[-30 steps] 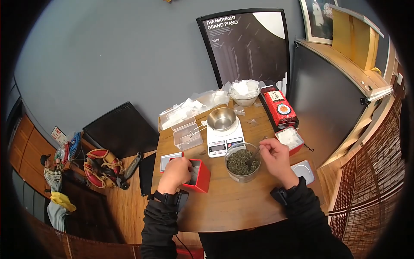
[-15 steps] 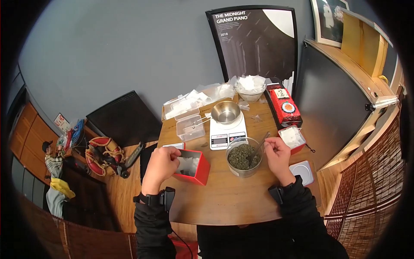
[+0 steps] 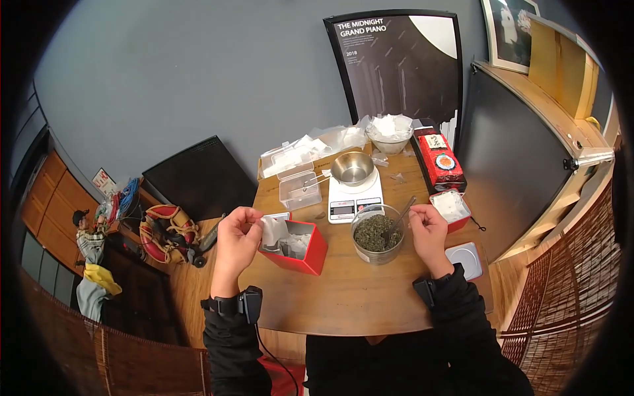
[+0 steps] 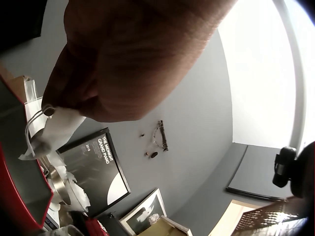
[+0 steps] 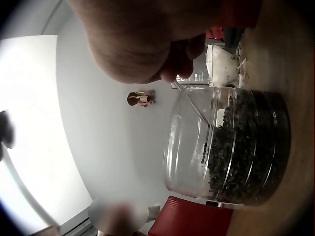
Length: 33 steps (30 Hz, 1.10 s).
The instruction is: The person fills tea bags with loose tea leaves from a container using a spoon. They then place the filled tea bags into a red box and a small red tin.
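Observation:
My left hand (image 3: 238, 245) pinches a small white pouch (image 3: 274, 231) with a drawstring, over the open red tin (image 3: 309, 256); the left wrist view shows the pouch (image 4: 61, 129) hanging from the fingertips. White pouches lie inside the tin. My right hand (image 3: 429, 239) pinches the handle of a spoon (image 3: 407, 207) standing in a clear jar (image 3: 378, 254) of dark dried leaves. In the right wrist view the leaves (image 5: 246, 142) fill the jar's lower part.
Behind the jar, a steel bowl (image 3: 352, 169) sits on a white scale (image 3: 355, 199). A clear box (image 3: 300, 191) is to its left. At right are a red packet (image 3: 441, 162), a second red tin (image 3: 456, 214) with white contents and a lid (image 3: 464, 261).
My left hand has come up out of the red tin and moved left, bringing a white pouch into view. My right hand stays at the spoon. The head view has shifted.

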{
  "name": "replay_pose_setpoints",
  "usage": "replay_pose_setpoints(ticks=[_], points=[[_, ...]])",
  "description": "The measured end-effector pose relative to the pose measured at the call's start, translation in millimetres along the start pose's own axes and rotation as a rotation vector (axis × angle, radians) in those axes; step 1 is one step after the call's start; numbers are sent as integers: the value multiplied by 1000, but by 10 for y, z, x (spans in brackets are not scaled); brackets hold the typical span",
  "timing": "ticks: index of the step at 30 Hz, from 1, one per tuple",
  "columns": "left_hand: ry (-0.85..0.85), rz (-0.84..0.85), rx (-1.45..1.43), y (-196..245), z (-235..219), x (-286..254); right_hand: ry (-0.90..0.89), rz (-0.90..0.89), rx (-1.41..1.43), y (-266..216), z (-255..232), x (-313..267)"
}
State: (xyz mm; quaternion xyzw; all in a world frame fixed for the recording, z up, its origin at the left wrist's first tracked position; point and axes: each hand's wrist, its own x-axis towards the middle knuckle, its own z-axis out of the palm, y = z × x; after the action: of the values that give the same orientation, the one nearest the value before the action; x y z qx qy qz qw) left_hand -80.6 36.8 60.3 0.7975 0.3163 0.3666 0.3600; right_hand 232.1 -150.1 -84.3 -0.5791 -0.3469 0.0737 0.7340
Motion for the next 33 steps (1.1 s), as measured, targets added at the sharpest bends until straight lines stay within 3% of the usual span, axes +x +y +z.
replay_pose_setpoints(ticks=[9,11,12,14,16,19,22,25,30,32,33], points=[[111,-126,-311,226,125,-139,58,-107,-25,-130,11,-44],[93,-144,-398,256,182,-191,60,-343,-146,-256,72,-75],[63,-160,-450,339,213,-231,61,-344,-146,-379,107,-99],[57,-168,-481,360,298,-280,-83,-571,-272,-645,195,-174],[27,-164,-509,355,384,-318,-287,-641,-285,-726,291,-273],[-2,-201,-540,444,548,-376,-405,-577,-263,-1054,531,-434],[-21,-211,-601,517,692,-439,-410,-547,-250,-1134,691,-509],[-28,-240,-640,516,804,-465,-429,-443,-209,-1008,733,-555],[-52,-253,-708,508,956,-453,-337,-527,-172,-866,738,-551],[-6,-224,-700,530,1026,-447,-336,-296,-47,-896,686,-551],[-19,-212,-707,513,1083,-459,-323,-305,-56,-849,667,-544]])
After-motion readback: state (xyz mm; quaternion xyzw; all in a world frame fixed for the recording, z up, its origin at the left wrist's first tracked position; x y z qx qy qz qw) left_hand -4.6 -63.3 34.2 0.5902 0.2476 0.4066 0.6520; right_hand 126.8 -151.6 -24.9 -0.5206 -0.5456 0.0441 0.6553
